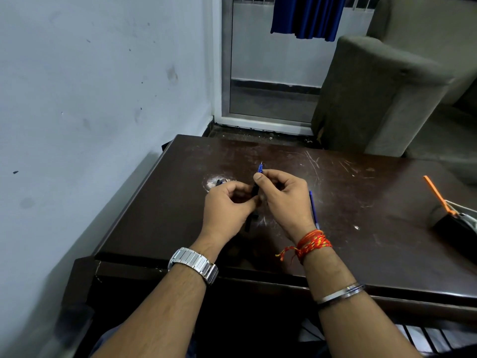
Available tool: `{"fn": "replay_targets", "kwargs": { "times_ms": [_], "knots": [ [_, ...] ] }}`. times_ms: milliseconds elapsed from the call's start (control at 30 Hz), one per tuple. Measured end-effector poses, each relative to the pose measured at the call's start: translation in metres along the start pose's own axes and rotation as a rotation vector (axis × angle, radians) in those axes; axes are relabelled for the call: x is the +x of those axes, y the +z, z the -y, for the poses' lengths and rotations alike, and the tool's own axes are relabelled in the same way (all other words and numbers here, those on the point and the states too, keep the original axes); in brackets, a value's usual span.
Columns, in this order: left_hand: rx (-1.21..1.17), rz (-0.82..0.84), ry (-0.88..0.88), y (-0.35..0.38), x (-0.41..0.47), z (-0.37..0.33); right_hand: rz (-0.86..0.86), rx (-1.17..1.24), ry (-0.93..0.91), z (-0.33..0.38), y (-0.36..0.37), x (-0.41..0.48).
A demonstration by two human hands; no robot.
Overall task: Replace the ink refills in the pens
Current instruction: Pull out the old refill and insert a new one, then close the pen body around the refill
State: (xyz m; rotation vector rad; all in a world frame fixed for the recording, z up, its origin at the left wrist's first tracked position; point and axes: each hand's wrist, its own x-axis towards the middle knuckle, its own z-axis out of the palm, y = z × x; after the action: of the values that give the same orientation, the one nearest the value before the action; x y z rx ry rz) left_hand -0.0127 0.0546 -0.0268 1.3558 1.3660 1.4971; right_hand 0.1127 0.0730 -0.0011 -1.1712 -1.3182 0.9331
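Pinched between both hands: left hand (227,202) low on dark pen barrel (255,191), right hand (281,193) gripping, seemingly, blue refill (260,168), tip up and away. Spare refill (313,209) flat beside right wrist.

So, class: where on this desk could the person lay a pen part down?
Bare table lies between the loose blue pen and the black pouch, and along the far edge. It is crowded around the left hand and right hand.

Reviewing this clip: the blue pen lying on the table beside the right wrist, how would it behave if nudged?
The blue pen looks slim and round, so it would probably roll. It seems light, likely sliding easily on the smooth, worn table.
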Motion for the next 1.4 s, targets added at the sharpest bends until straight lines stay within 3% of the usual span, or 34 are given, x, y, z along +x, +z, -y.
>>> {"fn": "replay_targets", "kwargs": {
  "times_ms": [500,967,1133,1400],
  "knots": [
    [-0.039,0.171,-0.015,0.0,-0.001,0.0,0.108,0.073,-0.002,-0.008,0.004,0.006],
    [0.027,0.043,0.046,0.007,-0.003,-0.009,-0.029,0.026,-0.009,0.003,0.003,0.001],
    [0.091,0.037,0.048,0.004,-0.004,-0.009,0.036,0.453,0.315,0.015,0.004,0.0],
    [0.059,-0.071,0.023,-0.002,0.0,-0.004,0.009,0.589,0.389,0.012,-0.004,0.004]
  ]
}}
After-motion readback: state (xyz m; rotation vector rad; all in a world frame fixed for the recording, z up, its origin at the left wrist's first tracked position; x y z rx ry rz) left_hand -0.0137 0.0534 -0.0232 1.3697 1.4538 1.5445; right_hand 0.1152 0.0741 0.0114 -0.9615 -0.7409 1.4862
